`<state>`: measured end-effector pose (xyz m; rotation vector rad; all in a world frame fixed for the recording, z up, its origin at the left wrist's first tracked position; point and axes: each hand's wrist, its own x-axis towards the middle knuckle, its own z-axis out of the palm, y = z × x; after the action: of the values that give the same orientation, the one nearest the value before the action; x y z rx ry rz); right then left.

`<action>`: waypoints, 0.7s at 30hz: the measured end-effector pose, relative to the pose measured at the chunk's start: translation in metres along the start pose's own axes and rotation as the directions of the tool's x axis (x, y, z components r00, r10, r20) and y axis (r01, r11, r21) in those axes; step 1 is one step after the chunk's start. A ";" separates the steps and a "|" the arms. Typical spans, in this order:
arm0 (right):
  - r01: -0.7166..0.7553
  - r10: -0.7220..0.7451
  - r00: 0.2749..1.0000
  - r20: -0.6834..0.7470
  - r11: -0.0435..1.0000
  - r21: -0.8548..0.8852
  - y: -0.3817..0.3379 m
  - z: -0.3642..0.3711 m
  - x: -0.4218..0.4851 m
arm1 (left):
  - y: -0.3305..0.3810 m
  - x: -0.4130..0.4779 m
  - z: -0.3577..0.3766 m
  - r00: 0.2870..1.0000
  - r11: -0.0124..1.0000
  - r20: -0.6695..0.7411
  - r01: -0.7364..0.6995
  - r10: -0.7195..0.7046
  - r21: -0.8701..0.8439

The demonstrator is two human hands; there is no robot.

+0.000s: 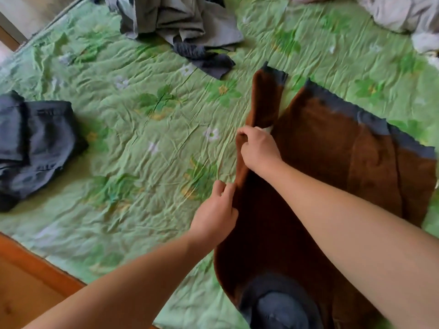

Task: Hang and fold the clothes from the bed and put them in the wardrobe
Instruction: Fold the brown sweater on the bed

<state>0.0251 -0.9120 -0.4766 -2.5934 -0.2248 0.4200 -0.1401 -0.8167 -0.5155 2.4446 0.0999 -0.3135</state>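
Note:
A brown fleece sweater (327,167) with grey cuffs and hem lies spread on the green floral bedsheet (133,129), at the right. Its left sleeve (266,100) points away from me. My left hand (216,214) pinches the sweater's left side edge, fingers closed on the fabric. My right hand (257,148) grips the same edge further up, near the base of the sleeve. The sweater's grey collar (278,302) is at the near edge of the bed.
Folded dark blue-grey garments (35,143) sit at the left of the bed. A grey crumpled pile (175,22) with a dark sock-like piece (204,58) lies at the back. Pale clothes (401,15) lie at the back right. The wooden bed frame (35,269) runs along the near left.

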 end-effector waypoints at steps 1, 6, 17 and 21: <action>0.040 -0.032 0.996 -0.088 0.996 0.085 0.008 -0.010 -0.014 | 0.011 -0.003 0.004 0.998 0.997 0.024 -0.061 0.060 0.054; -0.172 0.274 0.899 -0.341 0.938 0.300 0.102 -0.029 -0.101 | 0.043 -0.005 0.035 0.907 0.874 0.347 -0.357 0.240 0.329; -0.372 0.420 0.892 -0.169 0.892 0.256 0.194 -0.044 -0.043 | 0.056 0.102 0.038 0.985 0.980 -0.119 -0.100 0.121 0.169; -0.241 0.245 0.956 -0.163 0.969 0.049 0.199 -0.050 0.004 | 0.066 0.155 0.040 0.987 0.966 0.006 -0.160 0.162 0.205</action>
<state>0.0613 -1.1050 -0.5358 -2.6190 0.1600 0.2832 0.0121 -0.8943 -0.5442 2.6392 -0.1329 -0.2479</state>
